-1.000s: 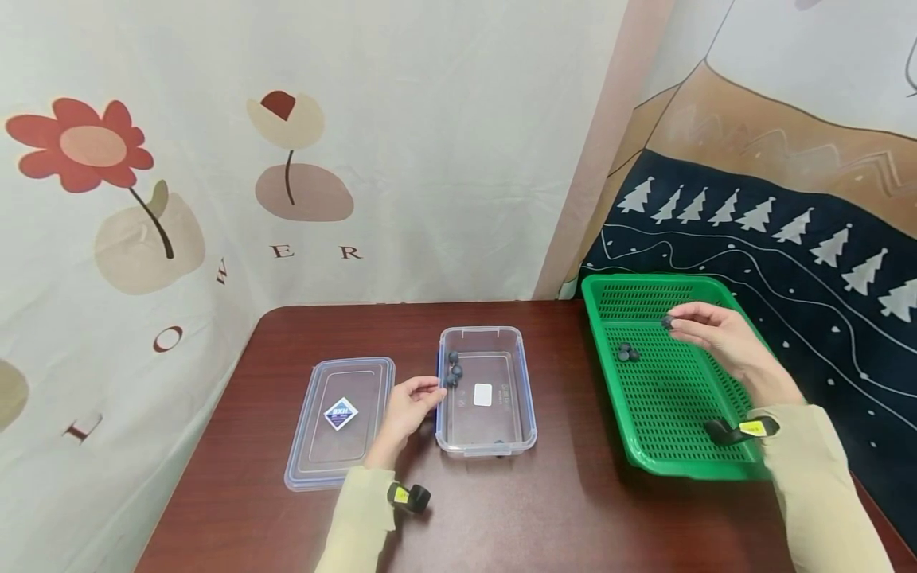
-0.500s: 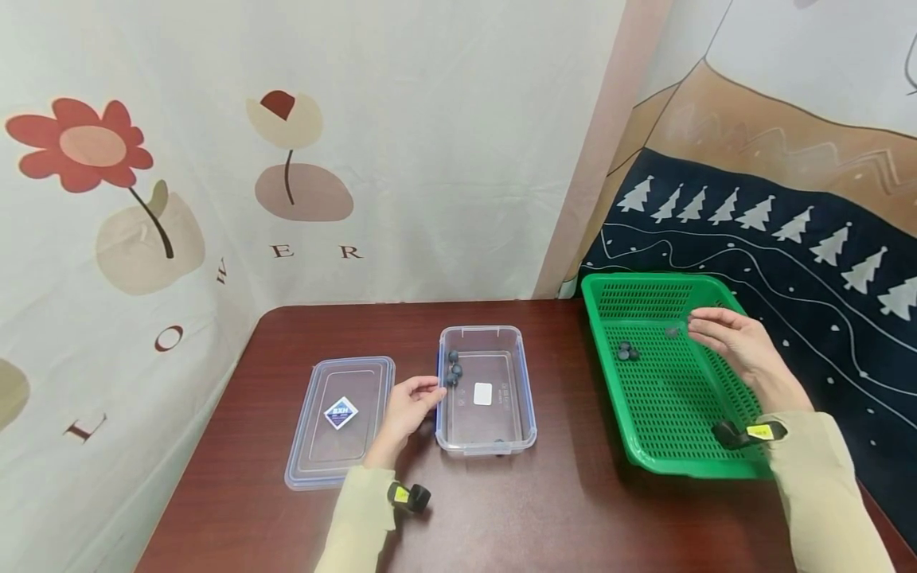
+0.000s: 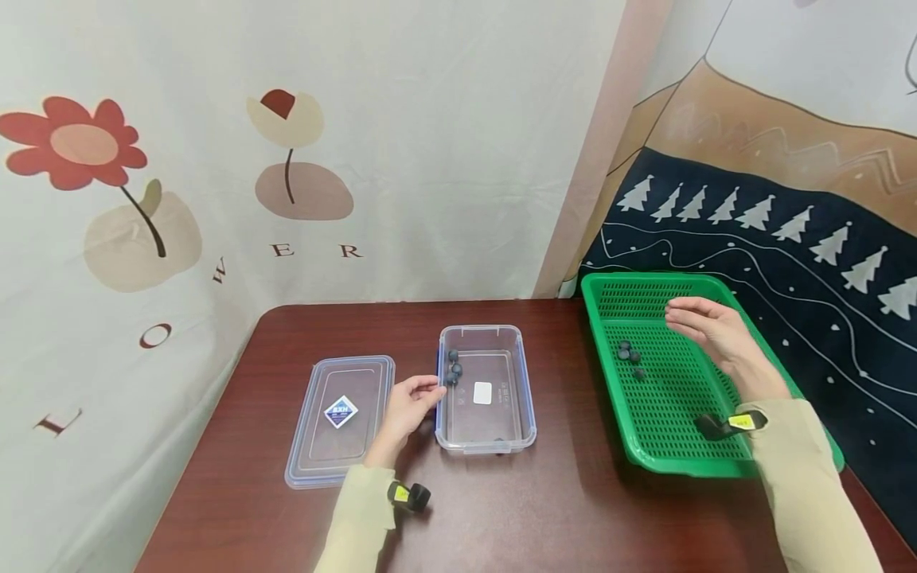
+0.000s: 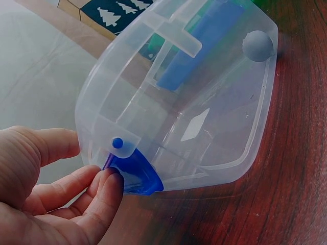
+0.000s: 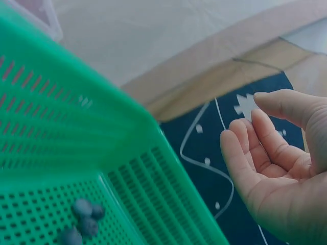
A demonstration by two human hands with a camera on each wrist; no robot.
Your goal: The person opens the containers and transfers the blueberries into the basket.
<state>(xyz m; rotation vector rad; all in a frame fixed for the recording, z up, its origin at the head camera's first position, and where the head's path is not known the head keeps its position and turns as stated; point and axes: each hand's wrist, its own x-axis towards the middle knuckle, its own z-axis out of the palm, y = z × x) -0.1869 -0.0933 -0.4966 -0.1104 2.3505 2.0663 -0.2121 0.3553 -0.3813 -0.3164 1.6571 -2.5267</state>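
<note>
My left hand [image 3: 410, 414] pinches the blue side clip [image 4: 135, 171] of a clear plastic food container [image 3: 528, 414], which stands on the table. Several blueberries [image 3: 454, 371] lie along that container's left side, and a single blueberry [image 4: 258, 46] shows large in the left wrist view. Over the green plastic basket [image 3: 648, 458] hovers my right hand [image 3: 716, 338], its fingers loosely bent and nothing between them. Beneath it, on the basket floor, sit several blueberries [image 3: 625, 351], with one blueberry [image 3: 640, 373] slightly nearer; the right wrist view shows these blueberries [image 5: 88, 226] close together.
The container's lid [image 3: 337, 450], with a diamond-shaped label, lies flat left of my left hand. A brown wooden table [image 3: 566, 509] carries everything. A pale curtain [image 3: 444, 159] and a dark tree-patterned cloth [image 3: 809, 302] hang behind and to the right.
My right hand has let go of a blueberry, which dropped into the basket and now lies by the others. That hand moved right, then back left. My left hand stayed put.
</note>
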